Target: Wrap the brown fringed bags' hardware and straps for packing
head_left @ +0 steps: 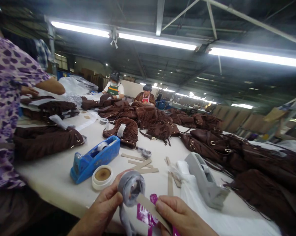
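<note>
My left hand point(105, 205) grips a round coil of grey wrapped strap point(123, 185) between thumb and fingers, with a loose grey tail point(125, 219) hanging below it. Pinched in my right hand point(178, 211) is a flat beige card strip point(149, 206). The strip's far end reaches the coil's lower right edge; whether it goes inside, I cannot tell. Purple-printed plastic point(144, 214) shows beneath the strip. Just beyond my hands lie several loose card strips point(140, 164) and a white tape roll point(102, 174) with a brown core.
A blue tape dispenser point(96, 160) stands left, a grey one point(204, 180) right beside white plastic bags point(189, 190). Brown fringed bags point(145, 114) are heaped across the white table point(160, 154). A person in a purple patterned top point(5, 98) stands close on the left; two people sit beyond.
</note>
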